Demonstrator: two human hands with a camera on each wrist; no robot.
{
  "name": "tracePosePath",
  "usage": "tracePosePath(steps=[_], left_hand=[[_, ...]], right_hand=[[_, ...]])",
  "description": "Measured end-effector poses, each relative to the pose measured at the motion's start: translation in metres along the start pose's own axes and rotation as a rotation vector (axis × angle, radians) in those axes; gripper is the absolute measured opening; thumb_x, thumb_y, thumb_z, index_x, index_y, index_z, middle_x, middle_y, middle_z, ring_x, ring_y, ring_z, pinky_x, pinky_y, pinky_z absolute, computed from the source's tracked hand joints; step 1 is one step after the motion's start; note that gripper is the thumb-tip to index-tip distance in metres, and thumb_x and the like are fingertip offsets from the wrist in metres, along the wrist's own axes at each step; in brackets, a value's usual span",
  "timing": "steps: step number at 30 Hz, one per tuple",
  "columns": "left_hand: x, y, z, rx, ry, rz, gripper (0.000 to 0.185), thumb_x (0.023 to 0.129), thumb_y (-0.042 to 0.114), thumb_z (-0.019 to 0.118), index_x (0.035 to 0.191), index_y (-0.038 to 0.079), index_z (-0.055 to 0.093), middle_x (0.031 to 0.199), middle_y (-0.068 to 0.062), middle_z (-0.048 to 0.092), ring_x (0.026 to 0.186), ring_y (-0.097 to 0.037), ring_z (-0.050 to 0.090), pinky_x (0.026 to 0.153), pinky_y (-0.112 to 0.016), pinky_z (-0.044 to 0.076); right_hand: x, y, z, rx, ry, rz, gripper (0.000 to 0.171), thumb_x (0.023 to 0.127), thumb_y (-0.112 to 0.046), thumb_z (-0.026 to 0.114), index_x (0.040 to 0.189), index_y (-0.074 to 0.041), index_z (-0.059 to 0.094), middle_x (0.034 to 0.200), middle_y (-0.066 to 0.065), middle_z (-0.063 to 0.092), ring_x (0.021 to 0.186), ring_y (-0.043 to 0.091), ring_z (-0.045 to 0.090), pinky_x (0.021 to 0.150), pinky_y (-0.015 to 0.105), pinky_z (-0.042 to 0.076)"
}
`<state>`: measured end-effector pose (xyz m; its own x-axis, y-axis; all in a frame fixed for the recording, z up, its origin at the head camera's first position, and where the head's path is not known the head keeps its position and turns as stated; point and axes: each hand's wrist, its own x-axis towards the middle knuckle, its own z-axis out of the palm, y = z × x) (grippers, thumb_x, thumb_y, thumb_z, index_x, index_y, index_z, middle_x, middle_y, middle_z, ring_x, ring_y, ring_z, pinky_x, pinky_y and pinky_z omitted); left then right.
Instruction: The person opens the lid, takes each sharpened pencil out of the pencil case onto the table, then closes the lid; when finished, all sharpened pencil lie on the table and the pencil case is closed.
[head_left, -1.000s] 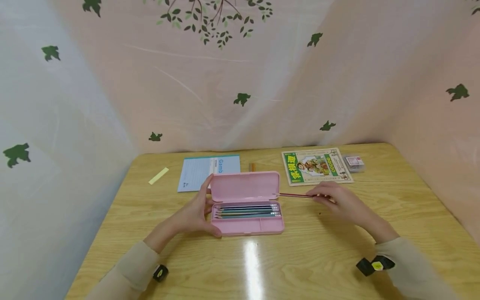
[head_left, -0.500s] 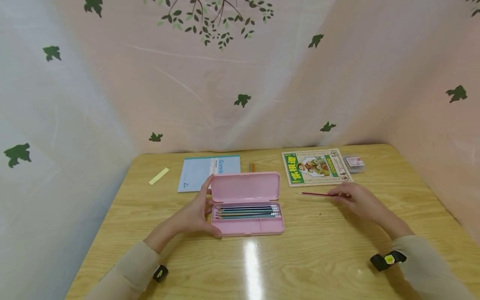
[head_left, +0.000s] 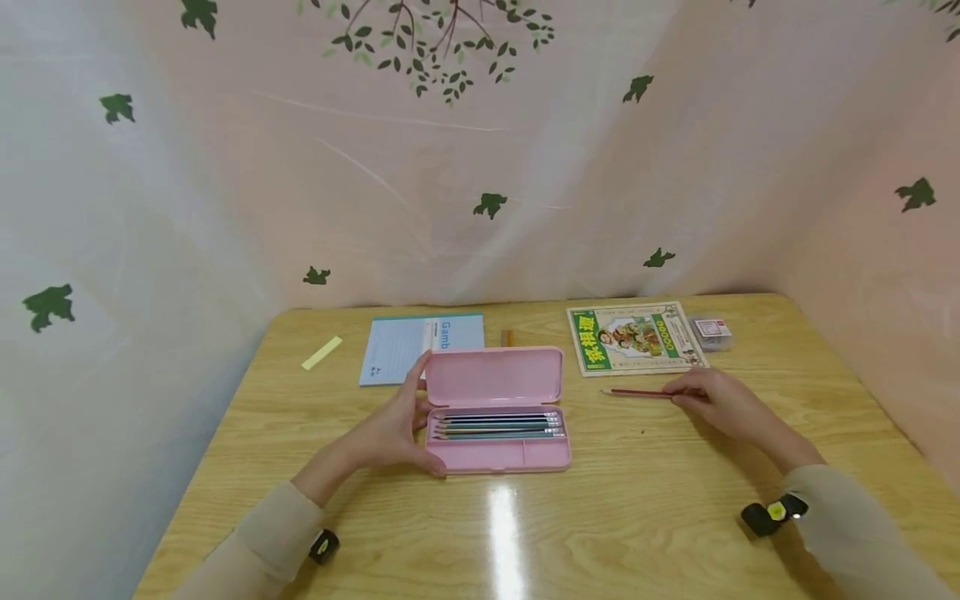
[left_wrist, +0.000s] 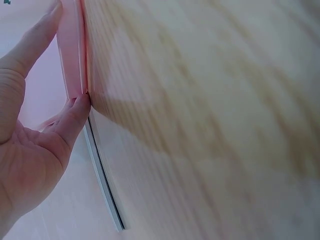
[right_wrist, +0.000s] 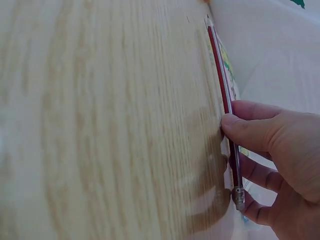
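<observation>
A pink pencil case (head_left: 495, 377) lies with its lid up in the head view, holding a row of several pencils (head_left: 495, 425) in its back compartment. My left hand (head_left: 393, 425) grips the case's left end, thumb at the front corner and fingers by the lid. In the left wrist view, fingers of the left hand (left_wrist: 42, 145) touch the pink side. To the right of the case, my right hand (head_left: 716, 404) pinches a dark red pencil (head_left: 637, 392) close over the table, its point toward the case. The right wrist view shows the pencil's eraser end (right_wrist: 239, 197) beside the lower fingers.
Behind the case lie a blue notebook (head_left: 405, 342) and a small orange-brown item (head_left: 507, 337). A green-and-cream illustrated booklet (head_left: 636, 337) and a small clear box (head_left: 711, 332) are at the back right. A yellow strip (head_left: 322, 353) lies at the left. Fabric walls (head_left: 375, 208) border the wooden table (head_left: 600, 517).
My right hand has carried the red pencil rightward, away from the pencil case's lid, toward the table in front of the booklet. My left hand has stayed on the case.
</observation>
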<state>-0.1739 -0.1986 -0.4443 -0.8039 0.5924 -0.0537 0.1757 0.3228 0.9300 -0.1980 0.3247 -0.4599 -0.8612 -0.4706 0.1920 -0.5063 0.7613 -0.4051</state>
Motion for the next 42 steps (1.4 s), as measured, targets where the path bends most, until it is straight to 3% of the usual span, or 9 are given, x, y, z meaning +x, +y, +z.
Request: tracePosePath(steps=[5, 14, 23, 31, 42], left_hand=[[0.0005, 0.0000, -0.0013, -0.002, 0.002, 0.005, 0.152, 0.062, 0.010, 0.099, 0.156, 0.045, -0.015, 0.147, -0.011, 0.032, 0.132, -0.026, 0.053, 0.112, -0.039, 0.041], [0.0018, -0.0022, -0.0010, -0.059, -0.016, 0.041, 0.156, 0.060, 0.003, 0.099, 0.156, 0.046, -0.017, 0.148, -0.013, 0.031, 0.132, -0.029, 0.052, 0.110, -0.039, 0.043], [0.0025, -0.0005, -0.0004, -0.055, -0.011, 0.027, 0.156, 0.059, 0.004, 0.099, 0.156, 0.045, -0.017, 0.148, -0.013, 0.032, 0.132, -0.029, 0.053, 0.110, -0.039, 0.043], [0.0016, -0.0026, 0.0067, -0.060, -0.002, 0.024, 0.156, 0.058, 0.004, 0.099, 0.157, 0.044, -0.015, 0.147, -0.013, 0.031, 0.131, -0.029, 0.053, 0.110, -0.040, 0.043], [0.0006, -0.0005, 0.0008, -0.008, 0.004, 0.003, 0.155, 0.059, 0.010, 0.100, 0.156, 0.046, -0.015, 0.150, -0.012, 0.032, 0.132, -0.027, 0.053, 0.109, -0.039, 0.045]], right_hand=[[0.0017, 0.0044, 0.0041, -0.006, 0.042, -0.025, 0.019, 0.086, 0.001, 0.077, 0.101, -0.010, 0.079, 0.097, -0.002, 0.075, 0.094, 0.021, 0.068, 0.080, 0.045, 0.057], [0.0058, 0.0033, 0.0001, 0.085, 0.061, -0.039, 0.017, 0.086, 0.003, 0.078, 0.099, -0.008, 0.078, 0.095, 0.000, 0.074, 0.087, 0.009, 0.065, 0.072, 0.028, 0.057], [0.0067, 0.0015, -0.0016, 0.095, 0.023, 0.055, 0.014, 0.088, 0.000, 0.077, 0.099, -0.009, 0.079, 0.097, 0.003, 0.075, 0.091, 0.013, 0.066, 0.077, 0.029, 0.057], [0.0003, 0.0034, -0.0019, 0.092, 0.040, 0.024, 0.015, 0.086, 0.001, 0.078, 0.098, -0.009, 0.078, 0.096, 0.001, 0.074, 0.090, 0.012, 0.066, 0.075, 0.027, 0.057], [0.0035, -0.0001, 0.0021, 0.068, 0.057, 0.015, 0.016, 0.086, 0.000, 0.078, 0.100, -0.007, 0.078, 0.096, 0.002, 0.075, 0.092, 0.018, 0.069, 0.079, 0.033, 0.059]])
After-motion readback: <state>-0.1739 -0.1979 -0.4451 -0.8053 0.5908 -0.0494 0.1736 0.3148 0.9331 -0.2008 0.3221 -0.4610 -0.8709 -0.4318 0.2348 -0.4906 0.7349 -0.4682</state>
